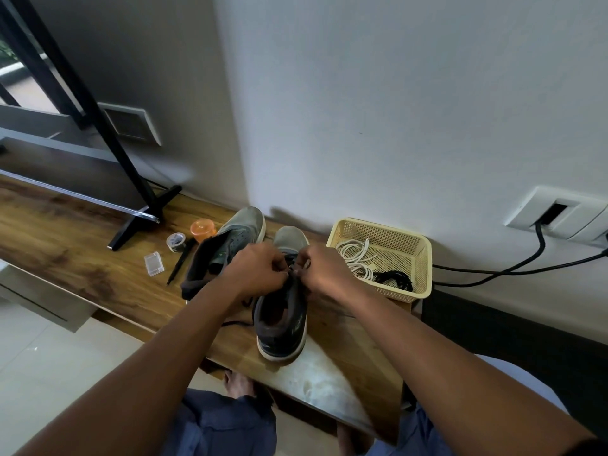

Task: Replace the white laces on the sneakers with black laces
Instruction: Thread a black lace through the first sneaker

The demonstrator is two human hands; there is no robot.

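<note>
1. Black lace [291, 268] is pinched between both hands over the near shoe [281, 319], which stands on the wooden tabletop [82, 245]. The left hand [260, 269] and the right hand [324, 269] are close together, fingers curled on the lace by the holes.
2. The other shoe [230, 248] lies just behind, to the left. I cannot see a lace in it.
3. White laces [357, 258] sit in the yellow basket [421, 258] to the right, with another black lace [394, 278] beside them.
4. What could go wrong: the lace tip might miss the hole or fray, because the hands hide it. A hard pull could make one side too short.
5. One end of the lace [235, 323] trails by the shoe's left side. It could snag or slip out of a hole.
6. The shoe is near the tabletop's edge. A strong tug might tip it off.
</note>
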